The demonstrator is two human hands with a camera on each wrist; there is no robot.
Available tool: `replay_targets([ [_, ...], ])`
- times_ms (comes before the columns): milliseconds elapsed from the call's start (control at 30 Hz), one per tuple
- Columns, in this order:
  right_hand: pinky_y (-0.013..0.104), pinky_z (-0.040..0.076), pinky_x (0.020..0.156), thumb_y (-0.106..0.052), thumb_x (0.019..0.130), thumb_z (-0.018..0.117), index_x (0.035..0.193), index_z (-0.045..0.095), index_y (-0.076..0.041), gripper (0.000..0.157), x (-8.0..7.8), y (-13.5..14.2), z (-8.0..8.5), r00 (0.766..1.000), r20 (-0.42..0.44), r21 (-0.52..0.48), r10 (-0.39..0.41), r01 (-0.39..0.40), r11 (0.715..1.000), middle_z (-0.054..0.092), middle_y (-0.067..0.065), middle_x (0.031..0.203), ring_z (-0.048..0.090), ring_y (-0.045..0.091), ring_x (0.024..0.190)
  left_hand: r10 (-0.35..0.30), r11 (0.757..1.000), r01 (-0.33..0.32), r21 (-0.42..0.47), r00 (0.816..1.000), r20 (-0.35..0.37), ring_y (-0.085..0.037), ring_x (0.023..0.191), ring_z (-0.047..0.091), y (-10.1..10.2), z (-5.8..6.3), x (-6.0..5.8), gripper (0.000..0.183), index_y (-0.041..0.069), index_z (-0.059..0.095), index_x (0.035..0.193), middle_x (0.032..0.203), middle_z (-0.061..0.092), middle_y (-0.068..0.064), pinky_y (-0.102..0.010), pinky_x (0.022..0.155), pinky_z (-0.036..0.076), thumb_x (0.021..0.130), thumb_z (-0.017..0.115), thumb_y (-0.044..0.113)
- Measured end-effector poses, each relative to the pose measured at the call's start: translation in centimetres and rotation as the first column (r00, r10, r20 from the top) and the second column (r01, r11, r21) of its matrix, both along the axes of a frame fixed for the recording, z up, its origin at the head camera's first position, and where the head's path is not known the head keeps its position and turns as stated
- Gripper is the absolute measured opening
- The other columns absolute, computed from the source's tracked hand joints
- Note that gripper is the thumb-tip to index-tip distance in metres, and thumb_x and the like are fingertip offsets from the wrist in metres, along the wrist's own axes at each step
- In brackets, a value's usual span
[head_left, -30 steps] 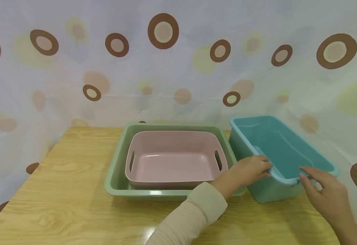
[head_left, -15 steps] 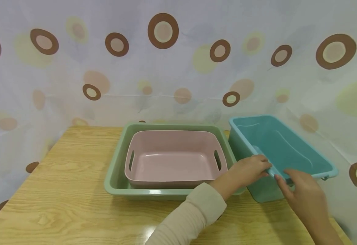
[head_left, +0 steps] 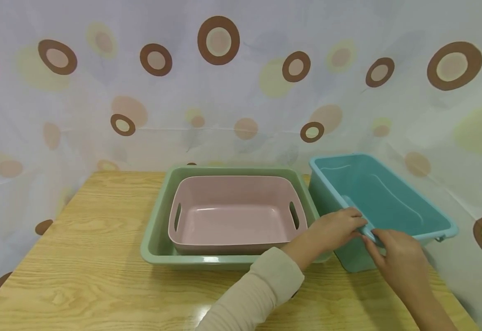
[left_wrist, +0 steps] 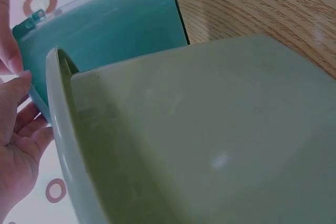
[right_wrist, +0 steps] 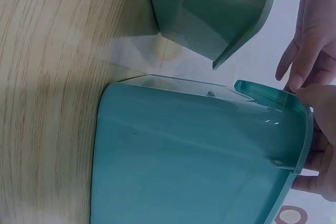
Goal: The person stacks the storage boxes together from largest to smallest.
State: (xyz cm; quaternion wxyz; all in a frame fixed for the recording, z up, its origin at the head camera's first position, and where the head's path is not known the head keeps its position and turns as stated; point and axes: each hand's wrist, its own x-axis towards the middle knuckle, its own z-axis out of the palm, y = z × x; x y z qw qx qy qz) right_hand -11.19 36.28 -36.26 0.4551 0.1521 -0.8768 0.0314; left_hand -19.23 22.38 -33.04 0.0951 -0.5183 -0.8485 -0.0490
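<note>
A blue-green plastic bin (head_left: 389,197) stands at an angle on the right side of the table. My left hand (head_left: 333,232) grips its left rim close to the near corner. Right beside it, my right hand (head_left: 402,259) pinches the rim at that same corner, thumb outside and fingers over the edge. The fingertips of both hands nearly meet. In the right wrist view, the bin's outer wall (right_wrist: 189,150) fills the lower part, and the right hand's fingers (right_wrist: 310,182) wrap over the lip.
Left of the bin sits a wide green tub (head_left: 154,230), with a pink basket (head_left: 232,225) with handle slots inside it. The tub stands close to the bin's left side. Behind the wooden table (head_left: 79,257) hangs a patterned curtain (head_left: 241,92).
My right hand has slid left along the bin's near rim to the corner, up against the left hand. The left hand, bin, tub and basket stay in place.
</note>
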Motion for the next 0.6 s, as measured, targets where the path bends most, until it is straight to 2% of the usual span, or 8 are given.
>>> replay_targets([
  [200,0.048,0.046,0.050,-0.052,0.094,0.030,0.078,0.063,0.012,0.073,0.2,0.1,0.1,1.000,0.011,-0.006,0.009,-0.009,1.000,0.062,0.021,0.064,0.057,0.036,0.055,-0.007,1.000,0.006,-0.010,0.999,-0.045,-0.001,0.121,0.045,0.0,0.0,0.1,0.036,0.024,0.052,0.128,0.130,0.049,0.009,-0.004,0.092,0.036,0.093,0.049,0.030],
  [367,0.048,0.046,0.051,-0.054,0.093,0.028,0.080,0.063,0.012,0.076,0.5,0.5,0.1,0.999,0.040,-0.025,0.015,-0.014,1.000,0.063,0.021,0.066,0.058,0.036,0.057,0.000,0.999,-0.003,-0.038,0.997,-0.080,0.000,0.125,0.041,0.2,-0.1,0.2,0.037,0.029,0.049,0.130,0.134,0.046,0.012,-0.016,0.102,0.034,0.093,0.048,0.033],
  [500,0.050,0.046,0.053,-0.058,0.091,0.026,0.081,0.064,0.011,0.079,0.8,1.0,0.2,0.997,0.071,-0.044,0.006,-0.003,0.999,0.064,0.022,0.069,0.059,0.037,0.059,0.011,0.998,-0.017,-0.065,0.996,-0.087,0.001,0.128,0.038,0.4,0.0,0.3,0.039,0.033,0.047,0.131,0.137,0.044,0.014,-0.021,0.105,0.034,0.092,0.048,0.035],
  [600,0.051,0.046,0.055,-0.055,0.092,0.032,0.082,0.064,0.011,0.074,1.0,1.4,0.3,0.995,0.103,-0.060,0.003,0.003,0.998,0.064,0.022,0.070,0.059,0.038,0.062,0.002,0.998,-0.008,-0.064,0.996,-0.087,0.000,0.128,0.038,0.4,0.1,0.3,0.039,0.033,0.047,0.131,0.137,0.044,0.014,-0.022,0.105,0.034,0.092,0.049,0.035],
])
